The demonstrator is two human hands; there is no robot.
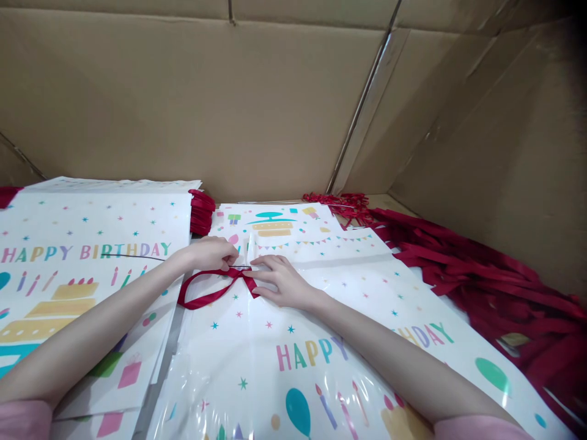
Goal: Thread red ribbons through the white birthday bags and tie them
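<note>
At the top edge of a white birthday-print sheet in clear plastic (229, 354) lies a looped red ribbon (204, 299). My left hand (213, 252) has its fingers curled at a thin dark tie beside the ribbon; whatever is pinched there is too small to make out. My right hand (282, 281) rests from the other side with fingers spread, their tips touching the ribbon's knot and short tail.
Stacked birthday-print sheets (114, 214) lie at the left, with bundled red ribbon (200, 212) behind. More sheets (270, 223) are at the back. A heap of red ribbons (481, 275) lies at the right. Cardboard walls (192, 104) rise behind and at the right.
</note>
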